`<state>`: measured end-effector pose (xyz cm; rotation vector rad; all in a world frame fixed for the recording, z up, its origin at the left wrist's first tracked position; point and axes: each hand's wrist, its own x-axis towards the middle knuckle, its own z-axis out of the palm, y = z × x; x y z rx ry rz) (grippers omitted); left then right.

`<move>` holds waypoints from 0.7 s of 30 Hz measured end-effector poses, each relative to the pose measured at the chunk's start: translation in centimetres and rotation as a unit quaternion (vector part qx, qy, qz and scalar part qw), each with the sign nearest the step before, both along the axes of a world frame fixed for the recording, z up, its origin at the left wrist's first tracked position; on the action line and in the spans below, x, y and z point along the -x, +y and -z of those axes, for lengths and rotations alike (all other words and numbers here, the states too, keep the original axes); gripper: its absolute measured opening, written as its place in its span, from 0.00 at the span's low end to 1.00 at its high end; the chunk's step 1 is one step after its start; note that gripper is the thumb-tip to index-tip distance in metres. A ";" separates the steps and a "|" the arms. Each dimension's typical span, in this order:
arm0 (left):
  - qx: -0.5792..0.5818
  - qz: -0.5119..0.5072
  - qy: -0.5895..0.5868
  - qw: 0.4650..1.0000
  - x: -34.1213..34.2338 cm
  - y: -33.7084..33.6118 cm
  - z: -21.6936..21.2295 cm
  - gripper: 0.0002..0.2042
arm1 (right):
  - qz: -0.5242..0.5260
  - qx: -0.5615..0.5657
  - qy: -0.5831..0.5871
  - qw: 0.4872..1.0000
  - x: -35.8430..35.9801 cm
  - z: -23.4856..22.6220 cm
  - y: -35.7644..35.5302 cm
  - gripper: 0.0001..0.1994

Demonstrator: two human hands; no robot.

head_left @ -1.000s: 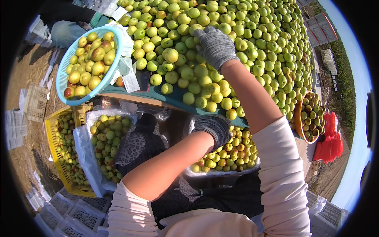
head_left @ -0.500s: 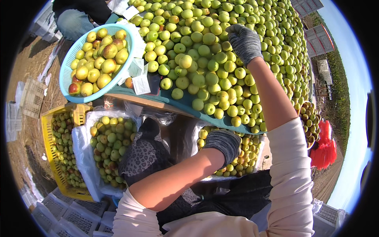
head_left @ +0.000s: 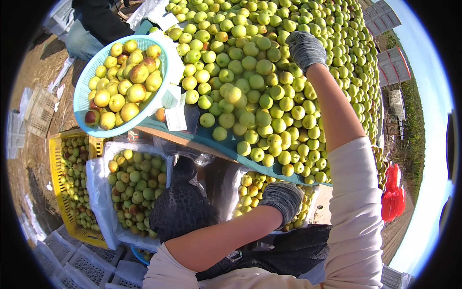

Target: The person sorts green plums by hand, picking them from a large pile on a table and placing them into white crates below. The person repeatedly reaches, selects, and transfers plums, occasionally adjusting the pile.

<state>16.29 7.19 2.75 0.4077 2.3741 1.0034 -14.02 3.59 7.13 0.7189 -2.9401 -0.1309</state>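
Fruit pile: curled R hand now higher; L hand curled, both grips unclear.

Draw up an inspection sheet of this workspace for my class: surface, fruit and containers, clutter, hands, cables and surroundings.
Surface: green cloth, mostly hidden under heaped green fruit.
Fruit and containers: light-blue basket of yellow-red fruit at the cloth's left; lower in view, a yellow crate, a left plastic-lined crate and a right plastic-lined crate, all holding fruit.
Clutter: paper slips beside the basket.
Hands: right hand, grey-gloved, at the heap; left hand, also gloved, over the right plastic-lined crate. Whether either grips fruit cannot be told.
Cables: nothing seen.
Surroundings: pale crates, red bag-like material, vegetation, sky, another person's dark sleeve.
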 end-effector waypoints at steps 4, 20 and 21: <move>-0.013 0.032 -0.102 0.994 1.2 0.1 -0.5 0.11 | -0.058 0.022 -0.023 0.998 2.2 1.2 -2.4 0.13; -0.030 0.068 -0.074 0.995 4.9 -0.9 -0.5 0.11 | 0.094 -0.230 -0.121 0.961 6.9 1.9 -10.2 0.16; -0.033 0.092 -0.077 0.992 5.4 -1.0 -0.5 0.12 | 0.082 -0.241 -0.110 0.961 7.0 2.0 -10.0 0.16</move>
